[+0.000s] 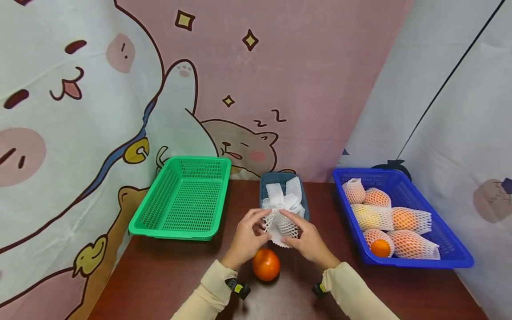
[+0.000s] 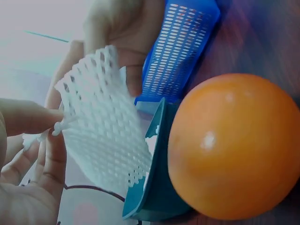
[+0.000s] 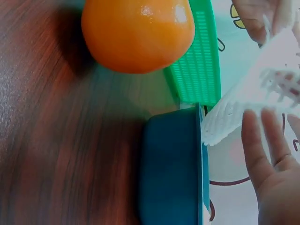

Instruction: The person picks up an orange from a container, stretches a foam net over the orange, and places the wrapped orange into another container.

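Note:
A white foam fruit net point(image 1: 286, 224) is held up between both hands above the table. My left hand point(image 1: 249, 233) pinches its edge between thumb and fingertip, seen closely in the left wrist view. On the other side, my right hand point(image 1: 310, 242) touches the net point(image 3: 243, 96) with fairly straight, spread fingers point(image 3: 255, 145). Nearer to me than the net, a smooth, glossy orange fruit point(image 1: 266, 264) sits bare on the table, close to the left wrist. Just behind the hands stands a small dark teal bin point(image 1: 266, 182) holding several more foam nets point(image 1: 276, 195).
A green perforated basket point(image 1: 192, 200) stands at the left, its bottom visible. At the right is a blue basket point(image 1: 416, 193) with several net-wrapped fruits point(image 1: 412, 243). The dark wooden table point(image 1: 160, 275) meets a printed cloth backdrop point(image 1: 304, 89) behind.

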### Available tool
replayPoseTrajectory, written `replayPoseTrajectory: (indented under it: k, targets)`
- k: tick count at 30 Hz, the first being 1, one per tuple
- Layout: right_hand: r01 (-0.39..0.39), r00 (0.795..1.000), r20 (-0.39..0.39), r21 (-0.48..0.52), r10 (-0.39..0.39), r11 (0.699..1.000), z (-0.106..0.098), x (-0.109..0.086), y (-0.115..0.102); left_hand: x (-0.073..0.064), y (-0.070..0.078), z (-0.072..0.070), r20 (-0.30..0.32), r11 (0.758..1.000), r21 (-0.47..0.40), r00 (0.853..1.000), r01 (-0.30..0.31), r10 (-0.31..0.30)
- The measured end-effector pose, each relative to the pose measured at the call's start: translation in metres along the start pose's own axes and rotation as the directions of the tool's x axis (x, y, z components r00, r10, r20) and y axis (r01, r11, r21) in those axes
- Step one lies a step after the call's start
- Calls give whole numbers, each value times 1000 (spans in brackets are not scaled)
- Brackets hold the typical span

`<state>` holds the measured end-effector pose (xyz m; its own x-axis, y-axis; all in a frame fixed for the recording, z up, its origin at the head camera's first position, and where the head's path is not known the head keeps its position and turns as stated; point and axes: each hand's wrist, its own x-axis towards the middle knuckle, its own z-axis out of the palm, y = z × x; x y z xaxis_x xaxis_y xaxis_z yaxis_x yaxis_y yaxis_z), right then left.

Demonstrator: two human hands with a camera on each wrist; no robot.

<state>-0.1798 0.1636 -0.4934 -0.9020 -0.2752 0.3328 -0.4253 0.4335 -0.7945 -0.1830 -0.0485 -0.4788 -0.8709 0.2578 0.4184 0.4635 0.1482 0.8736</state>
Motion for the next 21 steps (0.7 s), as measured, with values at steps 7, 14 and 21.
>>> replayPoseTrajectory:
  k: [7,14,21]
  targets:
    - [-24,999,47,108,19,994,-7,-1,1,0,12,-13,64,998,-40,997,48,-46]
    - [-69,995,82,148,57,987,-17,0,-32,-2,-3,-8,89,1000,27,996,-4,1]
    - [-84,995,63,100,78,991,-15,2,-32,-7,17,-2,58,999,32,998,1,-3]
